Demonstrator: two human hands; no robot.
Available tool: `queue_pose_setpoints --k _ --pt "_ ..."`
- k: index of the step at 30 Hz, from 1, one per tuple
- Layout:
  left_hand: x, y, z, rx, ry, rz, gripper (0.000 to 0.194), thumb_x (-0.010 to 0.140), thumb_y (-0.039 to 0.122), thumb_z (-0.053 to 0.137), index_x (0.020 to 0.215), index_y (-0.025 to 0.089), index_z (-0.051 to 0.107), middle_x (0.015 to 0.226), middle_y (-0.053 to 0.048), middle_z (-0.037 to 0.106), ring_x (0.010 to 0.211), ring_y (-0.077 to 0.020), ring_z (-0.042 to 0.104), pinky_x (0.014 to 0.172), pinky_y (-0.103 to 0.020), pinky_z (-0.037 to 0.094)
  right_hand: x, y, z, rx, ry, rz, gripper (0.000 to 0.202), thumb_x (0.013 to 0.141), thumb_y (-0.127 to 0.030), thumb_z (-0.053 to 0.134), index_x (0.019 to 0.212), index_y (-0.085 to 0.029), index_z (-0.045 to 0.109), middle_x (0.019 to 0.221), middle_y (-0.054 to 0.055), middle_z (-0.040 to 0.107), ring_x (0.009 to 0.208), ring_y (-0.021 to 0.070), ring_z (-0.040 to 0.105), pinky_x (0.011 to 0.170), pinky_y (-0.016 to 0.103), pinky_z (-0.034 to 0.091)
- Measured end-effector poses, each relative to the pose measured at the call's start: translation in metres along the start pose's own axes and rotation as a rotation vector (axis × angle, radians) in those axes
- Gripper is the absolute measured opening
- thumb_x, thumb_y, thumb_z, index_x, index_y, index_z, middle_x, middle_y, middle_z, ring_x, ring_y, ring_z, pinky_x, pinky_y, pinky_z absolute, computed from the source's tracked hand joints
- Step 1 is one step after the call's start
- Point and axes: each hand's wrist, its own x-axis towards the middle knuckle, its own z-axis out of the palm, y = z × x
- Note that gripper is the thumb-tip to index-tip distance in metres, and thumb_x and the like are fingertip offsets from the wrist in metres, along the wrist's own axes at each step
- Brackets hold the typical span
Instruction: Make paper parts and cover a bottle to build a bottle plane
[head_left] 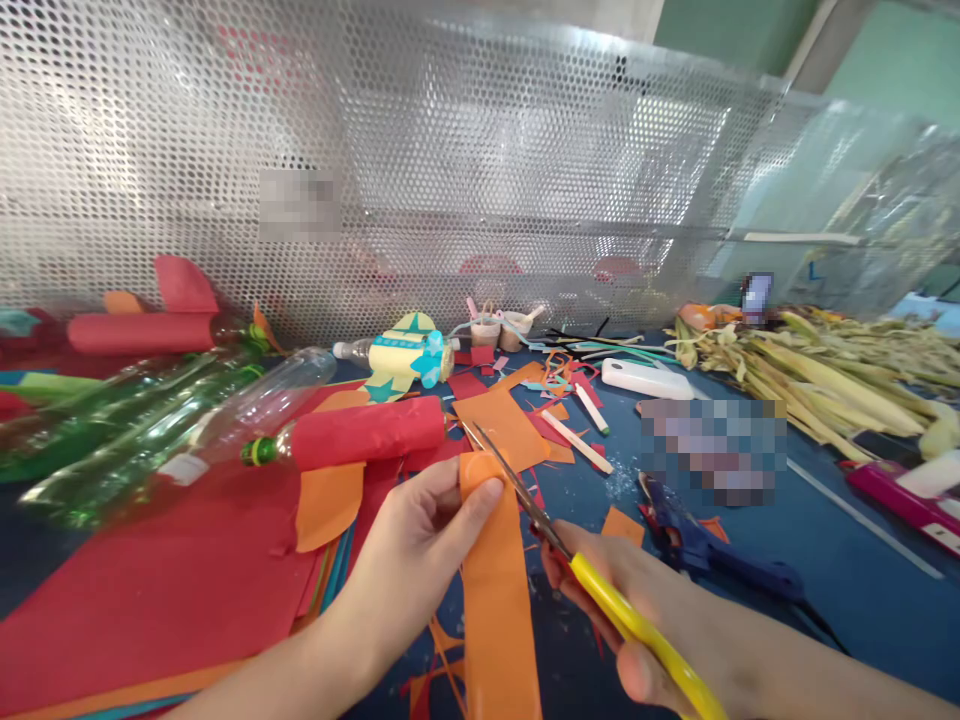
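My left hand (420,545) pinches the top end of a long orange paper strip (495,600) between thumb and fingers. My right hand (637,610) grips yellow-handled scissors (585,570); their open blades reach up to the strip's upper right corner. Both hands are held low over the blue table (825,540). Just behind the strip lies a plastic bottle wrapped in red paper (364,432) with a green cap.
Large red and orange paper sheets (150,580) cover the left. Clear and green plastic bottles (150,420) lie at far left. A blue glue gun (712,550) lies right of my hands. Dried corn husks (825,370), paper scraps and sticks sit behind; perforated metal screen (450,170) at back.
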Motion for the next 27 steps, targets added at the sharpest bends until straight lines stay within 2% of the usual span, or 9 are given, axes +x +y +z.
queue_pose_setpoints --k 5,9,14,19,21,27 --pt "-0.004 -0.002 0.003 -0.059 0.022 -0.037 0.027 0.080 0.040 0.066 0.098 0.021 0.070 0.093 -0.004 0.076 0.081 -0.0201 0.071 0.079 -0.029 0.055 0.001 0.001 0.002 0.059 -0.020 -0.007 0.079 0.072 -0.086 0.030 0.100 -0.015 0.052 0.080 0.001 0.050 0.065 0.0134 0.039 0.060 0.025 0.040" --pt "-0.004 -0.004 0.005 -0.100 0.018 -0.055 0.028 0.079 0.040 0.067 0.098 0.021 0.069 0.092 -0.005 0.076 0.081 -0.0217 0.071 0.075 -0.030 0.057 0.001 0.000 0.001 0.119 -0.035 0.012 0.084 0.071 -0.086 0.031 0.110 -0.015 0.050 0.080 0.001 0.051 0.066 0.0140 0.043 0.059 0.023 0.041" --pt "-0.004 -0.007 0.007 -0.142 0.032 -0.066 0.031 0.078 0.041 0.068 0.100 0.020 0.069 0.096 -0.007 0.075 0.085 -0.0240 0.071 0.070 -0.030 0.058 0.002 0.000 0.006 0.151 -0.038 0.010 0.091 0.072 -0.086 0.033 0.127 -0.014 0.045 0.086 0.008 0.058 0.080 0.0235 0.058 0.072 0.033 0.049" --pt "-0.006 -0.007 0.009 -0.172 0.043 -0.095 0.031 0.077 0.041 0.069 0.099 0.019 0.069 0.099 -0.006 0.075 0.092 -0.0245 0.069 0.080 -0.032 0.056 0.005 0.005 0.018 0.227 0.039 -0.006 0.098 0.068 -0.089 0.033 0.133 -0.016 0.042 0.103 0.013 0.061 0.097 0.0312 0.060 0.083 0.041 0.050" --pt "-0.006 -0.006 0.010 -0.173 0.060 -0.092 0.031 0.075 0.041 0.070 0.097 0.019 0.069 0.098 -0.006 0.075 0.093 -0.0245 0.070 0.083 -0.033 0.056 0.004 0.005 0.017 0.217 0.029 0.014 0.097 0.068 -0.088 0.036 0.133 -0.017 0.042 0.103 0.013 0.061 0.096 0.0315 0.060 0.082 0.041 0.050" --pt "-0.006 -0.005 0.011 -0.176 0.086 -0.079 0.032 0.075 0.042 0.071 0.096 0.019 0.069 0.099 -0.006 0.075 0.092 -0.0257 0.070 0.074 -0.030 0.058 0.001 -0.001 0.006 0.118 -0.042 0.029 0.089 0.072 -0.086 0.034 0.128 -0.017 0.046 0.092 0.010 0.061 0.087 0.0282 0.060 0.072 0.036 0.050"
